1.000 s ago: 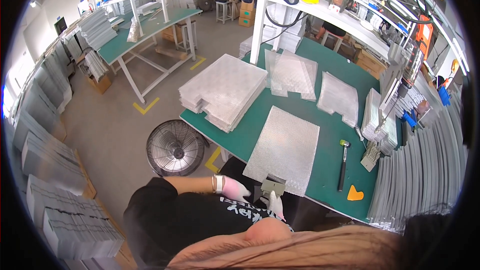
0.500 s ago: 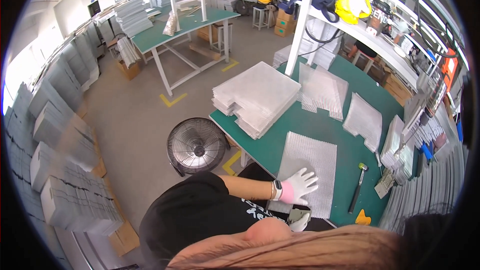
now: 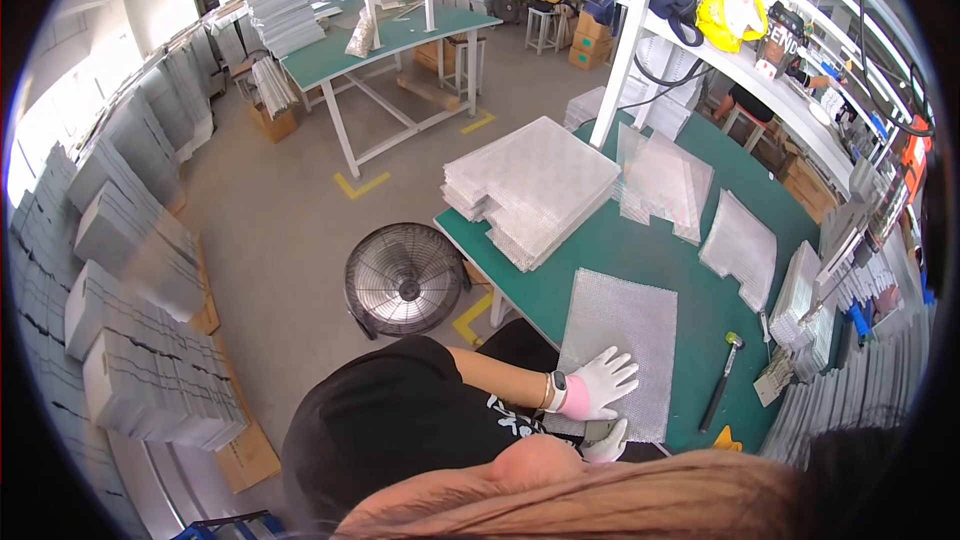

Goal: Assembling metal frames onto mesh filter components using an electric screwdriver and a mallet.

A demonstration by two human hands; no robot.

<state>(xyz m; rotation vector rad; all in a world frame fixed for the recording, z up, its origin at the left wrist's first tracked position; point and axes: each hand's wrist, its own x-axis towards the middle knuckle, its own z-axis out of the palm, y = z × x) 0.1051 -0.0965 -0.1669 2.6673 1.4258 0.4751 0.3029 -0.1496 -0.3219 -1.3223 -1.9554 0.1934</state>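
1. The left hand (image 3: 598, 382), in a white glove with a pink cuff, lies flat with fingers spread on the near corner of a bubble-wrap sheet (image 3: 625, 340); it presses down and grips nothing.
2. A watch (image 3: 556, 392) sits on the wrist just behind that glove.
3. The right hand (image 3: 606, 443), also gloved in white, shows only partly just below the left hand, at the sheet's near edge. Whether it is clenched or loose cannot be told; a small dark thing lies against it, too hidden to name.
4. The sheet lies flat on the green surface (image 3: 690, 270), stretching away from the left hand.
5. To the right of the hands, a hammer (image 3: 722, 378) lies on the surface, apart from the sheet, with an orange piece (image 3: 724, 437) near its handle end.
6. Well beyond the left hand stands a tall stack of clear sheets (image 3: 530, 185), with smaller piles (image 3: 665, 180) to its right.
7. Left of the hands, on the floor, stands a round fan (image 3: 404, 278).
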